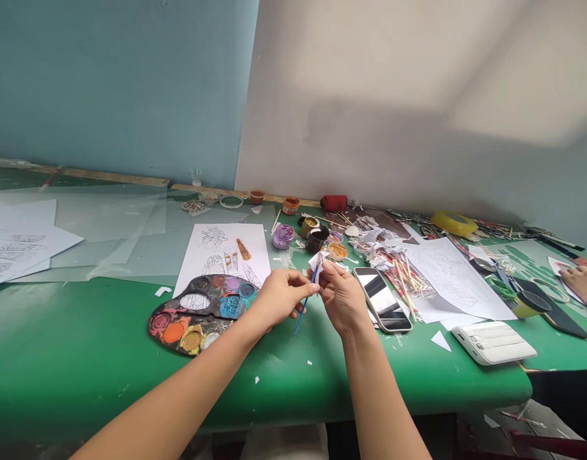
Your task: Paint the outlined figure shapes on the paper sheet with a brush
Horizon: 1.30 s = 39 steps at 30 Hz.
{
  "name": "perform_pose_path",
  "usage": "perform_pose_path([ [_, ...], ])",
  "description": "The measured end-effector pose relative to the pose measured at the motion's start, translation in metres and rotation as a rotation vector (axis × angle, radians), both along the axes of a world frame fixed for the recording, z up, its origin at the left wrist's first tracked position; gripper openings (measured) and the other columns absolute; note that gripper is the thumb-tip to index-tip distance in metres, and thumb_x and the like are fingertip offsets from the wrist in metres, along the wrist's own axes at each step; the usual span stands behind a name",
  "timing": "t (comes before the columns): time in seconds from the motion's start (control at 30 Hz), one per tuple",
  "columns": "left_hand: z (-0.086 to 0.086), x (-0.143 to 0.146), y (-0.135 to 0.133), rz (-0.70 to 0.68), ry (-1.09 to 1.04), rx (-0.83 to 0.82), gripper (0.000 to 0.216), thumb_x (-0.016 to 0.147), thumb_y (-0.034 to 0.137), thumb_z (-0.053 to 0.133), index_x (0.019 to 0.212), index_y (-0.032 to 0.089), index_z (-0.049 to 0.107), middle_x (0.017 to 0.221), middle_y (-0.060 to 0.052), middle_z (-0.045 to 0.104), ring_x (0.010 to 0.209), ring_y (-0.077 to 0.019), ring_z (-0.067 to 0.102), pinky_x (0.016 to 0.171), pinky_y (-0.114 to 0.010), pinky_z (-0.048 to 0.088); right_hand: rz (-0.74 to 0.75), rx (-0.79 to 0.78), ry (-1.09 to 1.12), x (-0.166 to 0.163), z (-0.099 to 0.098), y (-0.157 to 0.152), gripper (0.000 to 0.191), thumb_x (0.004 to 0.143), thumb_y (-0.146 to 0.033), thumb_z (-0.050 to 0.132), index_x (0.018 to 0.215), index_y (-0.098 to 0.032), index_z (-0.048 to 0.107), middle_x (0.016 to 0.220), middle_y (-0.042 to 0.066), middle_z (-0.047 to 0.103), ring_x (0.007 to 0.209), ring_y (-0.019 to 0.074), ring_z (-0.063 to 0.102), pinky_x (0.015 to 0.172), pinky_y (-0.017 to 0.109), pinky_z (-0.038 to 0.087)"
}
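A slim blue paintbrush (301,317) slants between my hands, its handle end pointing down toward the table's front. My left hand (280,295) pinches it with thumb and fingers. My right hand (342,295) is closed on a crumpled piece of white paper (316,260) around the brush's upper end, so the bristles are hidden. Under my left forearm lies a dark paint palette (211,300) with orange, yellow, purple and blue wells. Behind it is a sheet of line drawings (188,268), with one narrow shape coloured brown-gold.
Past my hands stand open paint jars, one purple (283,237) and one black (316,241). A phone (383,300) lies right of my right hand, near paper scraps and sticks. A white device (494,342) sits near the front edge. Another person's hand (582,281) rests at far right.
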<state>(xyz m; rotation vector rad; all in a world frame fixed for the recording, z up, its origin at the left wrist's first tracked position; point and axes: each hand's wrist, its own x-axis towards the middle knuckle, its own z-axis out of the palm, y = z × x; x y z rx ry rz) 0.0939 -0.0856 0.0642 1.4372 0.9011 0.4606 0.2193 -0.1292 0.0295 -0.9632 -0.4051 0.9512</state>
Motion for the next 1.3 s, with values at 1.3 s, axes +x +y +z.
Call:
perform_pose_path([
  [1.3,0.0,-0.01,-0.011,-0.023,0.035,0.202,0.016,0.074,0.027,0.066,0.063,0.018,0.059,0.046,0.005,0.052,0.046,-0.011,0.048,0.05,-0.024,0.036,-0.146,0.096,0.249,-0.01,0.0,0.012,0.019,0.067,-0.026,0.088,0.069,-0.02,0.071,0.067,-0.004,0.07,0.063,0.0096,0.066,0.075,0.026,0.059],
])
